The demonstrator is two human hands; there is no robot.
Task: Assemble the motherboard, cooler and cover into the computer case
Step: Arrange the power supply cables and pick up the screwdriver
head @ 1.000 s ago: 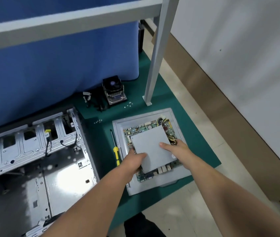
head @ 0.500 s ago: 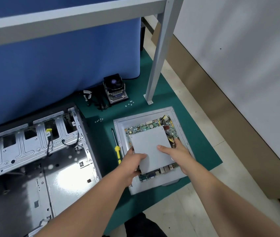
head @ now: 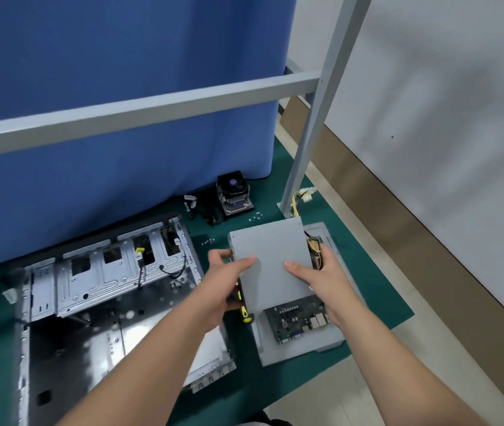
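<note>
Both hands, left hand [head: 226, 278] and right hand [head: 321, 278], grip the grey metal box [head: 270, 259] above the green motherboard [head: 299, 318]; next, presumably carry it clear.

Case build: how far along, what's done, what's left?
Nothing installed yet: the computer case lies open with a bare floor. In hand: left hand and right hand hold a grey metal box above the motherboard, which sits on the cover panel. Left: motherboard, cooler, cover.
</note>
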